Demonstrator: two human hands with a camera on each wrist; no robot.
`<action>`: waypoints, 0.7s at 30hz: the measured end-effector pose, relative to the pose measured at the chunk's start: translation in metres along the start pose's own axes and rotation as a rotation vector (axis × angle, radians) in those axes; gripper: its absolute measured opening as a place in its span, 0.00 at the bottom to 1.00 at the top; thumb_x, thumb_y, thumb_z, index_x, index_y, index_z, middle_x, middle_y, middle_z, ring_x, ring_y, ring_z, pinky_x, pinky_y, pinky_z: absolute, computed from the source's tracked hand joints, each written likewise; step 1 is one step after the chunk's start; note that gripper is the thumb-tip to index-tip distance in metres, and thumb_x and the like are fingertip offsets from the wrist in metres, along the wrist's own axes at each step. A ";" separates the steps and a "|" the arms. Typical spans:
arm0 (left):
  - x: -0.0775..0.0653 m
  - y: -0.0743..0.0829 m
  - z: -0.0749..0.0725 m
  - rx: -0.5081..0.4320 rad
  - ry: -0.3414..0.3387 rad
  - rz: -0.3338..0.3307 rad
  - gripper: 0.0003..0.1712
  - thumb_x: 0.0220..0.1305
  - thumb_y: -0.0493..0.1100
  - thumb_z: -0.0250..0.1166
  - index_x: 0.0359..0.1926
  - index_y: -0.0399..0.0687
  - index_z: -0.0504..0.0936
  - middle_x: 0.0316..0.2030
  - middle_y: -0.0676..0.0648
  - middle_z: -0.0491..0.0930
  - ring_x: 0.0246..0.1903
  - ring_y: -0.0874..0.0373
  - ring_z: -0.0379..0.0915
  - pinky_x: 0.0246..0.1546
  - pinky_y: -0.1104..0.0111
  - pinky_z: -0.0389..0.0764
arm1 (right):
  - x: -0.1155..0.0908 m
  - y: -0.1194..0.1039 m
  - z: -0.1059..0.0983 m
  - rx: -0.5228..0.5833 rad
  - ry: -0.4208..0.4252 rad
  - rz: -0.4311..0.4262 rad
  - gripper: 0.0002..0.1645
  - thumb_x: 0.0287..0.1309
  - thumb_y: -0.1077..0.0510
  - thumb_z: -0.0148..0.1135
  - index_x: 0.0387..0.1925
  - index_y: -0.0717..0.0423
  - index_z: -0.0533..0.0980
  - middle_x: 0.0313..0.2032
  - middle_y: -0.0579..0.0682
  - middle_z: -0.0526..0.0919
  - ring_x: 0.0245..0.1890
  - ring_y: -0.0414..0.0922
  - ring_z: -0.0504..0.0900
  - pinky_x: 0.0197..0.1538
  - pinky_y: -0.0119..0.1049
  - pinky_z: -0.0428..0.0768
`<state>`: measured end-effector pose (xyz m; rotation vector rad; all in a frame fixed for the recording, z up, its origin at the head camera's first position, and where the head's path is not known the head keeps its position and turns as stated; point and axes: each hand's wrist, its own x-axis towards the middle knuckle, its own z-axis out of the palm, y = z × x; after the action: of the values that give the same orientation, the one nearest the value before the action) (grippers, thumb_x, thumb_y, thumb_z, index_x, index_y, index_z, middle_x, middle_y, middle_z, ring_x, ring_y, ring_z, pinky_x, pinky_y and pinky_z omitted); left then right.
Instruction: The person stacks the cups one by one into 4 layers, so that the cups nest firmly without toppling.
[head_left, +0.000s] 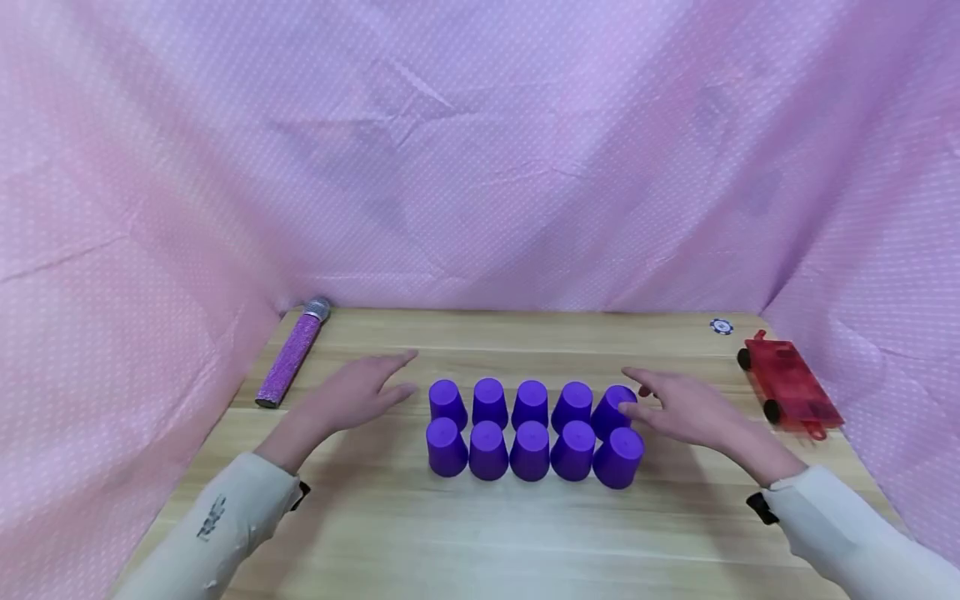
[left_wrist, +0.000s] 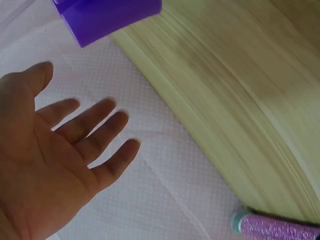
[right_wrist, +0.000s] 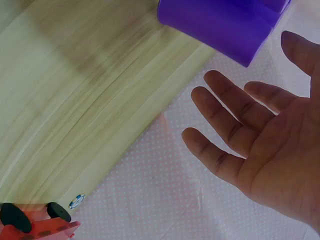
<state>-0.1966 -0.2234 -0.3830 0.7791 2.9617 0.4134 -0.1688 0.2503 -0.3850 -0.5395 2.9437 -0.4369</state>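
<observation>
Several purple cups (head_left: pixel 530 452) stand upside down in two rows on the wooden table. Just left of the rows, my left hand (head_left: pixel 360 392) hovers with its fingers spread and holds nothing. A purple cup (left_wrist: pixel 112 17) shows near that hand at the top of the left wrist view. My right hand (head_left: pixel 686 407) is at the right end of the rows, its fingers extended near the back-row end cup (head_left: pixel 613 408); whether it touches that cup I cannot tell. In the right wrist view the palm is bare beside a purple cup (right_wrist: pixel 220 25).
A glittery purple microphone (head_left: pixel 294 354) lies at the table's left edge. On the right are a red toy car (head_left: pixel 791 383) with black wheels and a small blue-and-white chip (head_left: pixel 722 327). Pink dotted cloth (head_left: pixel 480 167) hangs behind and at both sides of the wooden table (head_left: pixel 465 542).
</observation>
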 end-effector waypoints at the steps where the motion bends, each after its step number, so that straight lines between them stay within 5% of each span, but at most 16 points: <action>1: 0.003 0.002 0.000 -0.019 -0.019 0.007 0.34 0.74 0.58 0.55 0.74 0.47 0.65 0.65 0.40 0.76 0.64 0.42 0.73 0.65 0.48 0.71 | 0.001 -0.001 0.000 -0.004 -0.006 -0.006 0.42 0.64 0.34 0.59 0.70 0.54 0.68 0.49 0.55 0.86 0.48 0.55 0.85 0.46 0.56 0.81; 10: 0.019 0.015 0.009 -0.043 -0.114 0.044 0.35 0.71 0.62 0.58 0.72 0.51 0.69 0.48 0.44 0.85 0.47 0.50 0.82 0.50 0.52 0.80 | 0.012 -0.004 0.009 -0.021 -0.050 -0.053 0.40 0.61 0.36 0.64 0.67 0.55 0.72 0.47 0.53 0.87 0.49 0.55 0.85 0.51 0.57 0.80; 21: 0.031 0.018 0.020 0.005 -0.137 0.124 0.32 0.66 0.61 0.64 0.66 0.54 0.75 0.49 0.50 0.86 0.49 0.54 0.82 0.51 0.55 0.80 | 0.014 -0.004 0.010 -0.040 -0.013 -0.088 0.36 0.58 0.41 0.68 0.63 0.55 0.75 0.52 0.59 0.85 0.52 0.60 0.84 0.54 0.59 0.79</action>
<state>-0.2131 -0.1888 -0.3965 0.9547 2.7992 0.3434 -0.1785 0.2390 -0.3942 -0.6765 2.9307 -0.3832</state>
